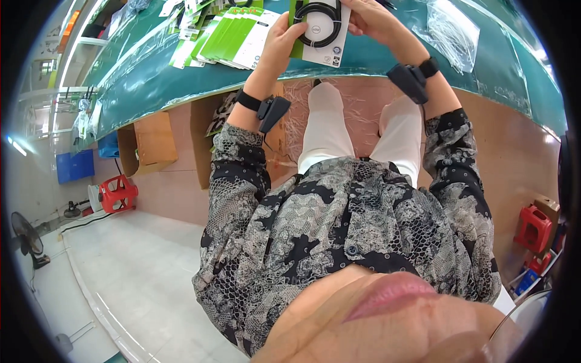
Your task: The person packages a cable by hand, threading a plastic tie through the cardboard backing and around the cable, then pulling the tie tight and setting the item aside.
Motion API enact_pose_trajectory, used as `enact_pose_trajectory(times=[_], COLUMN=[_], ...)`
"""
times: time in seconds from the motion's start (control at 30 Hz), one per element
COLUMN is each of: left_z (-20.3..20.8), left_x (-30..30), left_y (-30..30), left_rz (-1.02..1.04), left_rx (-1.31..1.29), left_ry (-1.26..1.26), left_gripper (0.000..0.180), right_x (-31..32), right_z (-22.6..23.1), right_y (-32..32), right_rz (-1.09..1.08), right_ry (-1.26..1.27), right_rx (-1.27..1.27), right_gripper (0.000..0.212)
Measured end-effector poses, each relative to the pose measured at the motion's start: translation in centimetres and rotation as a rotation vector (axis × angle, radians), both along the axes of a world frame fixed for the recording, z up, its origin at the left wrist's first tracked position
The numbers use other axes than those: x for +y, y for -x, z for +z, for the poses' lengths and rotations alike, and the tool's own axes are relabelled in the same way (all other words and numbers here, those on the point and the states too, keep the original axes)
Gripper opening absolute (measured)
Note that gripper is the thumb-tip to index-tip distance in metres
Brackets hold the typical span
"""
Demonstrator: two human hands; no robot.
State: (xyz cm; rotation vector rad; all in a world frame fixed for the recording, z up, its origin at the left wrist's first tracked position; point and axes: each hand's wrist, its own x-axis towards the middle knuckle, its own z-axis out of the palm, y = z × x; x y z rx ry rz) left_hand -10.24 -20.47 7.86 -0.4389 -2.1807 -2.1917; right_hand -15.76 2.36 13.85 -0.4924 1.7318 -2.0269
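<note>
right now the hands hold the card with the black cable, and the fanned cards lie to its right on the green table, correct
Not quite: the head view shows the fanned cards lying to the left of the held card; the rest stands.

Single view: head-worn fisheye, looking steeply down along wearer's torso [345, 224]. Torso near, fills lower middle of frame; desk [370, 59] farther, arcs across top. Straight edges bow toward dark round rim.

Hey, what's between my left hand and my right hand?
The head view shows a green-and-white card bearing a coiled black cable between your left hand and right hand.
</note>
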Motion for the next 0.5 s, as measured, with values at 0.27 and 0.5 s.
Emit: enact_pose_trajectory(times=[0.27, 0.5], left_z=[-1.2, 0.1], left_x=[1.1, 4.1], left_y=[-1.4, -2.9], left_rz=[0.156, -0.118], left_rx=[-0.073, -0.106], left_ry=[-0.379, -0.495], left_gripper=[0.042, 0.051], right_x=[1.3, 1.1], right_z=[-3.6, -0.6], right_y=[0.9, -1.3], right_rz=[-0.144, -0.666], right_ry=[0.073, -0.148], right_rx=[-0.041, 0.789], right_gripper=[0.046, 0.02])
